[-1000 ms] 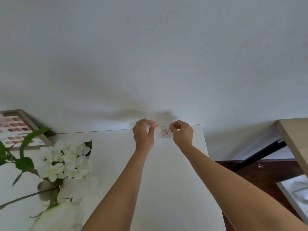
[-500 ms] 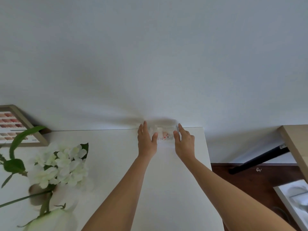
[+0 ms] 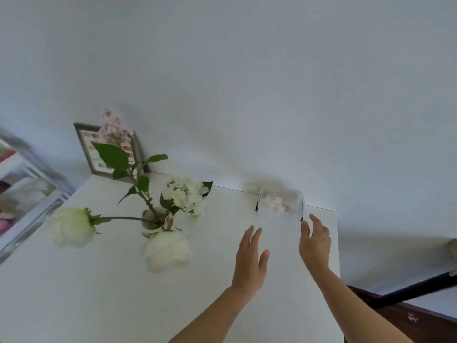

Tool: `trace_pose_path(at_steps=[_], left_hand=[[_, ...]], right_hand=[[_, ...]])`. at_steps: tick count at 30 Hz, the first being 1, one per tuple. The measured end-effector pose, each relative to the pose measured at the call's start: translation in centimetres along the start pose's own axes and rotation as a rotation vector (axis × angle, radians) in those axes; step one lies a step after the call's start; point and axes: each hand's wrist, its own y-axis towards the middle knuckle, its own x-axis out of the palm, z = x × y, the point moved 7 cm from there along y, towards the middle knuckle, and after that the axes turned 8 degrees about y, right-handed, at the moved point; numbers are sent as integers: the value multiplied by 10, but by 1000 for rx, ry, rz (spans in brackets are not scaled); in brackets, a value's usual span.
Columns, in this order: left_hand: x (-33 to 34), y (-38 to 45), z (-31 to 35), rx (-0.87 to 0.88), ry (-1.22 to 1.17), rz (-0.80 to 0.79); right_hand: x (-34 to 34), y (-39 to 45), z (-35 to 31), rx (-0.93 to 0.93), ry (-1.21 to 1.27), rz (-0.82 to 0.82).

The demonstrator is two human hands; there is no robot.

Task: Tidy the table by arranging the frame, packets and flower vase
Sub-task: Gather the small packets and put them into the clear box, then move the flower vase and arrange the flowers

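Both hands hover over the white table point(image 3: 99, 293), and neither one holds anything. The left hand point(image 3: 251, 261) is spread flat, fingers together and pointing toward the far edge, thumb out to the side. The right hand point(image 3: 315, 241) is open too, fingers loosely curved, thumb raised, sitting just short of the packets point(image 3: 279, 204). Those packets stand at the far edge of the table, close to the far right corner, right up against the wall point(image 3: 247, 70); they look clear and pale with small pinkish marks, though the blur hides the detail and I cannot tell how many there are. The right hand's fingertips are near the packets' right end, but apart from it; the left hand is a little further back, in line with their left end. Over to the left, the vase point(image 3: 154, 220) stands toward the middle of the far half of the table, its mouth showing from above, with stems fanning out of it: two big white blooms point(image 3: 165, 251) leaning toward the near side and the left, a cluster of small white flowers point(image 3: 185, 194) toward the far edge, and green leaves on a tall stem reaching back. Behind that, the frame point(image 3: 86, 147) stands propped at the far left corner, against the wall, partly hidden by leaves and a pink sprig point(image 3: 112, 127). Off the left edge, a blurred shelf unit point(image 3: 27, 184) shows.
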Motion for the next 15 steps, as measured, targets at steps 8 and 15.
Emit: trace_pose_path(at_steps=[8,15], left_hand=[[-45,-93,-89,-46,-90,-42],[-122,-105,-207,-267,-106,61]], right_hand=[[45,-76,-8,-4,-29,-120],[133,-136,-38,18,-41,-200]])
